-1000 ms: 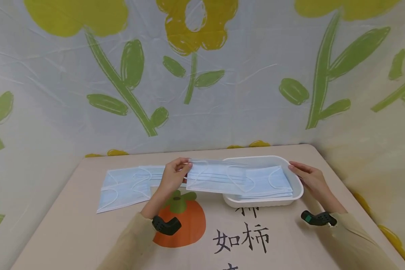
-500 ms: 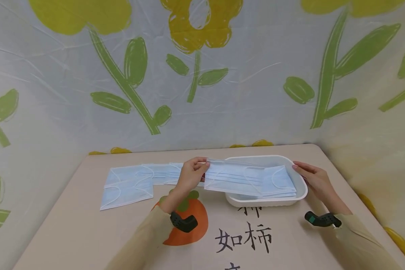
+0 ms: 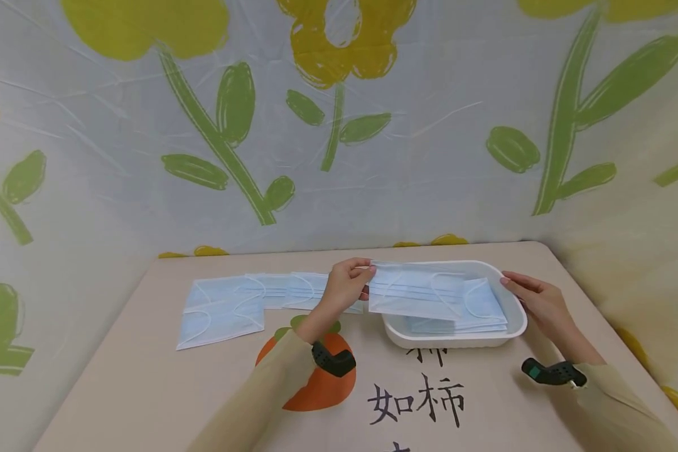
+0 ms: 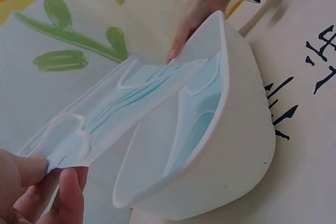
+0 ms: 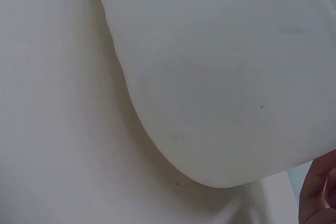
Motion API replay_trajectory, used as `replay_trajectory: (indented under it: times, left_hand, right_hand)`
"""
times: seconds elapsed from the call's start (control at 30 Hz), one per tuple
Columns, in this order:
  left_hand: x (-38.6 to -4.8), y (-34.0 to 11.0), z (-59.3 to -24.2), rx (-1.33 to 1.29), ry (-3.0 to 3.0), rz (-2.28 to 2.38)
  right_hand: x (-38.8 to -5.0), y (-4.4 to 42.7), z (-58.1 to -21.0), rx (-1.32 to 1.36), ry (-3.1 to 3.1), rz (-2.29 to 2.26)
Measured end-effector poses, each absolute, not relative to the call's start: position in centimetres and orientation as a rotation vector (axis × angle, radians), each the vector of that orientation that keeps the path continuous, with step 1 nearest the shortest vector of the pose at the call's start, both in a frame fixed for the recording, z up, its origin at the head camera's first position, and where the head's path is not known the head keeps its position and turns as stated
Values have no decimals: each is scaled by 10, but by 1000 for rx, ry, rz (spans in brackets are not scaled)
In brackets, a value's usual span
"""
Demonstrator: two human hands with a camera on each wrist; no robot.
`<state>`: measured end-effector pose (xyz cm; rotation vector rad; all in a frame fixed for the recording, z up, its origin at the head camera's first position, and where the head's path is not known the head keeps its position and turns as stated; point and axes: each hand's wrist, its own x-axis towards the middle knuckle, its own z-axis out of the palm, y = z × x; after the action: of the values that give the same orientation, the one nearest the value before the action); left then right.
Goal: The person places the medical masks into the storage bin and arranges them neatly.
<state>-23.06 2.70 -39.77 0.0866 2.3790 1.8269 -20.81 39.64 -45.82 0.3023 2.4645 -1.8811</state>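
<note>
From my station, reading left to right. Far left on the table [image 3: 130,395]: flat blue loose masks [image 3: 226,317], overlapping in a row that runs toward the left hand [image 3: 341,292]. That hand has the held mask [image 3: 412,290] pinched by its left end, thumb against fingers; I see the same grasp close up from the left wrist.

The relation I judge to matter: the held mask reaches out to the right of the left hand, long axis side to side, much in line with the tray's. Its left end sits outside the white tray [image 3: 457,343], its right part over the inside, above the stacked masks [image 3: 490,307]. I can't tell whether its far end touches them. The left hand is the nearer one to this mask; the right hand [image 3: 545,307], across the tray, grips the rim at the right end, thumb and fingers together, though its wrist view shows mostly tray wall.

Count: two hands, both occupied. One tray. One mask visible in the left hand's pinch. Loose masks, at least three; overlaps hide the exact number. Stack in the tray, more than one by its layered edges, total unreadable.
</note>
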Motion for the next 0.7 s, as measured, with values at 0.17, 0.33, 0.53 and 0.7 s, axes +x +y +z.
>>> replay_trajectory:
  times: [0.17, 0.33, 0.53, 0.7]
  left_hand:
    - [-235, 36, -398, 61, 2345, 1811]
    - [-241, 48, -399, 62, 2315, 1819]
    - [-246, 65, -399, 46, 2347, 1782]
    - [-247, 79, -402, -20, 2347, 1782]
  right_hand:
    - [-210, 396, -459, 323, 2435, -1893]
    - [-210, 396, -457, 318, 2512, -1807]
    - [-210, 397, -456, 326, 2516, -1810]
    - [-209, 398, -456, 322, 2502, -1825]
